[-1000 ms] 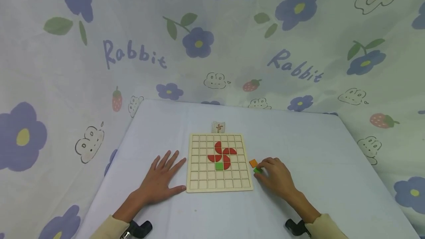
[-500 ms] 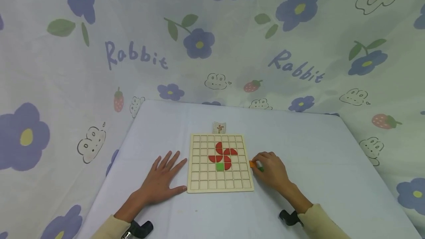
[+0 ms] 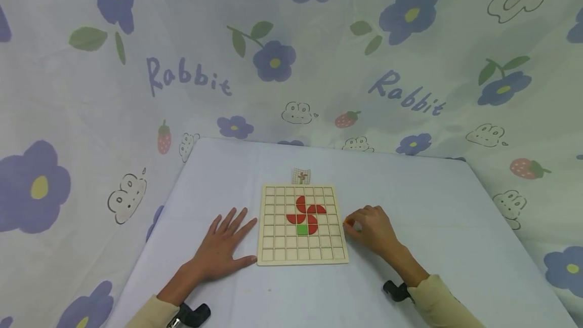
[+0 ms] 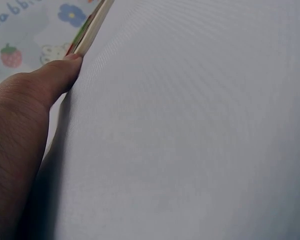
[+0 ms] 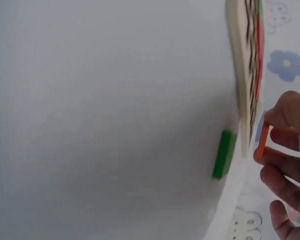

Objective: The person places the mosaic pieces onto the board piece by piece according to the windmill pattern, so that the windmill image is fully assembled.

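In the head view a square wooden grid board lies on the table, with several red curved tiles forming a pinwheel and one green square tile below them. Beside its left edge my left hand rests with spread fingers. The left thumb touches the board's edge. At the right edge, my right hand pinches an orange tile between thumb and fingers, held up off the table. Under that hand a second green tile lies on the cloth, mostly hidden in the head view.
A small card printed with a grid and a pinwheel-like figure stands behind the board. White cloth covers the table. A patterned curtain closes off the back and sides.
My right hand has moved left from the green tile to the orange one, then picked the orange tile up. The left hand stays in place beside the board.
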Tool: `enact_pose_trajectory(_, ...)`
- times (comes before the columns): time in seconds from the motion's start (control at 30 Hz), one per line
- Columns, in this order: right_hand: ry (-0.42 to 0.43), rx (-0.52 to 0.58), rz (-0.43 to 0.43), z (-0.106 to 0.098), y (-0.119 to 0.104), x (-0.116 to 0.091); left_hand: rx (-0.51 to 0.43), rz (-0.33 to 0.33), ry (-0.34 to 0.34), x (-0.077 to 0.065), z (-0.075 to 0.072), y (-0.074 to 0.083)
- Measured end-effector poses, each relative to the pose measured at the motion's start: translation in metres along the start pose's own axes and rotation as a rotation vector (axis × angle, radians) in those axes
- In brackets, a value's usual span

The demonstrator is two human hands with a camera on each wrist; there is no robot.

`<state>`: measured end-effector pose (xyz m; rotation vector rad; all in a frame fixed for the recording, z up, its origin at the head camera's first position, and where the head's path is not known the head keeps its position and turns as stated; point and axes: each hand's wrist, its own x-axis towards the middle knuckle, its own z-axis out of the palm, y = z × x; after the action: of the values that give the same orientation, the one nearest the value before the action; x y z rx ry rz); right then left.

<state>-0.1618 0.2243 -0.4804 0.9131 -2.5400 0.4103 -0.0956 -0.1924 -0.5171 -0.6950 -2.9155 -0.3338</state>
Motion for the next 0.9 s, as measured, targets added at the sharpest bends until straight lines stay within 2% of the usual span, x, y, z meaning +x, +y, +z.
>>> enact_pose_trajectory(0.17,0.019,0.110,-0.089,0.004,-0.017,0.006,-0.018,0.012,0.021,0.000,0.001,0.001)
enact_pose_trajectory(0.4,0.037,0.177,-0.237,0.017,-0.049,0.020,-0.013,0.005,0.002,0.000,0.000,0.000)
enact_pose_trajectory(0.77,0.008,0.168,-0.383,0.034,-0.079,0.041,-0.004,0.009,0.001,0.000,0.000,0.000)
enact_pose_trajectory(0.9,-0.044,0.126,-0.419,0.036,-0.086,0.046,-0.003,0.004,-0.006,0.000,0.000,0.000)
